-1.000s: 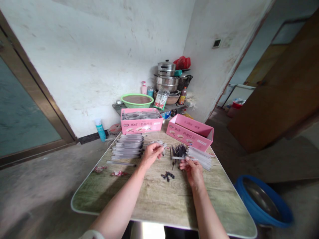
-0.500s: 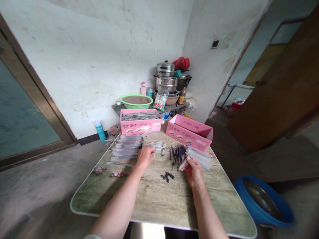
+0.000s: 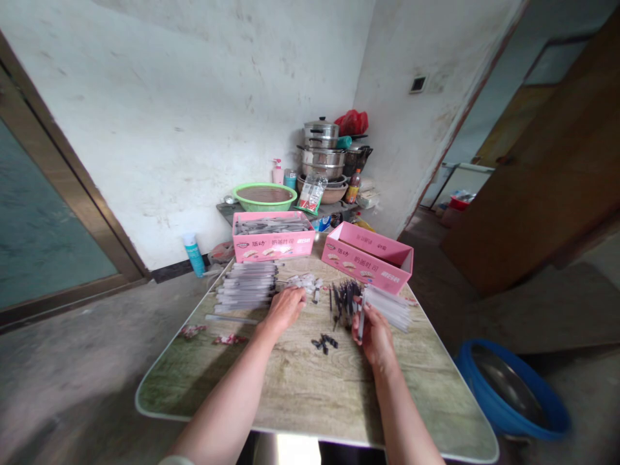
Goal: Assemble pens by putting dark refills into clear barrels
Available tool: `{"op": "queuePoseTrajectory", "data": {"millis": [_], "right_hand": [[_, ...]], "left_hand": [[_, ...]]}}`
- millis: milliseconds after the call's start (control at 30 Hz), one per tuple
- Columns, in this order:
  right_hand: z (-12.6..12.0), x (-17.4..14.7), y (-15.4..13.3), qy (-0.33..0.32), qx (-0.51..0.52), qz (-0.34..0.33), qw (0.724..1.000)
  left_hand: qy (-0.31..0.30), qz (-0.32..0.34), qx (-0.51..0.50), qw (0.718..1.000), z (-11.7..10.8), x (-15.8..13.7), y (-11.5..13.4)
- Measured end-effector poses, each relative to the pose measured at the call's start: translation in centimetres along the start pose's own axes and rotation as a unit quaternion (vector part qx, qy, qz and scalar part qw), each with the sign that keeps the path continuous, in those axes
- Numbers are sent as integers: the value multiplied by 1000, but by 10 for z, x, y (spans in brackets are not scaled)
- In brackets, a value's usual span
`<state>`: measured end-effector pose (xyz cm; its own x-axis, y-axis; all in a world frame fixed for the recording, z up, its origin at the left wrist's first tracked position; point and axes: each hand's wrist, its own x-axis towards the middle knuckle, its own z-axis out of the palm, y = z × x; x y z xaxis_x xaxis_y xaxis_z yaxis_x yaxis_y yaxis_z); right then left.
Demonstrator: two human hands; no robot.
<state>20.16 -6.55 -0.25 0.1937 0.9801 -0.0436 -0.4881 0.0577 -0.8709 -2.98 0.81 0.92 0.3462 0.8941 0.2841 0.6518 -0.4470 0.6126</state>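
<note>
Pen swung round in right hand, fingers clamped on it. Left hand beside white bits, finger state unclear; likely pickup step, needs single-piece pinch.

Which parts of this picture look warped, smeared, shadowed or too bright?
In the head view, the blue basin and brown door look stretched and soft toward the right edge; in the head view, soft shadow darkens the table left of the left arm; in the head view, a bright patch glares below the table's near edge; in the head view, the tube in the right hand lacks fine detail.
</note>
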Motion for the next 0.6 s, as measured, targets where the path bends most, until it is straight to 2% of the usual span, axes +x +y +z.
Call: {"op": "queuePoseTrajectory", "data": {"millis": [67,133,233,333,433,600], "right_hand": [[-1,0,0,7,-8,-18,1000],[-1,0,2,9,-37,-30,999],[2,-2,5,-5,-108,-36,993],[6,-4,7,-39,-164,-37,985],[8,-6,7,-74,-207,-34,975],[10,-7,9,-105,-284,-40,952]], "left_hand": [[20,8,-84,996,5,2,0],[27,-13,-183,983,11,5,-1],[3,-52,-319,946,18,8,-1],[-25,-60,-417,906,19,8,3],[-30,-67,-464,883,16,7,7],[-31,-59,-485,872,12,6,7]]}}
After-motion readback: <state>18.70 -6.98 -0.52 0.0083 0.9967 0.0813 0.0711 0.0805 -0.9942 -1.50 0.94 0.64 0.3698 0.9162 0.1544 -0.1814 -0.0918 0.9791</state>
